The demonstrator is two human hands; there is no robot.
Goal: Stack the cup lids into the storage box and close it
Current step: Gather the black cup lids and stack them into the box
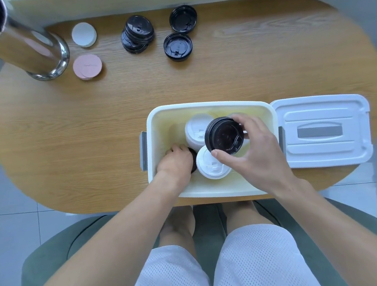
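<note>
Now mid-stacking: the right hand [255, 150] grips a black lid stack [225, 136] over the box [202, 107]; the left hand [176, 161] grips another black lid [193, 159] inside; next, lower it beside the white lids [196, 128].

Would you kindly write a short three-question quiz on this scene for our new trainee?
1. True or false: the box lid is on the box.
2. What does the right hand hold? A) black lids B) pink disc C) steel cylinder
3. Fill in: the left hand is inside the ____.

Key: 1 false, it lies on the table right of the box; 2 A, black lids; 3 box.
</note>
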